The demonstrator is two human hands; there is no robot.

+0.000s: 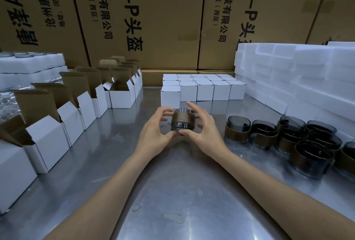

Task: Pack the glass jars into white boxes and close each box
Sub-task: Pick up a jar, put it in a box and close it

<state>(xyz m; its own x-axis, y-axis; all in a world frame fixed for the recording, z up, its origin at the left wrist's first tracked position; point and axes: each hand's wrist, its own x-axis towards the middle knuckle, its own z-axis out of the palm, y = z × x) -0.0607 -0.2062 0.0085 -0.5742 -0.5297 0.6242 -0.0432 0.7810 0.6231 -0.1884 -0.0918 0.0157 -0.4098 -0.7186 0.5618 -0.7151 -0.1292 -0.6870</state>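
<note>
Jar pinched between left hand and right hand above tabletop; fingertip-only grip risks slipping, glass striking steel.

A single head-worn wide-angle view looks forward and down, close over the steel table, facing stacked cartons.

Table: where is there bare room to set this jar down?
Bare metal table runs down the middle, between the open boxes left and the loose jars right. Crowded behind: closed boxes. Both hands, left hand and right hand, hold the jar.
</note>
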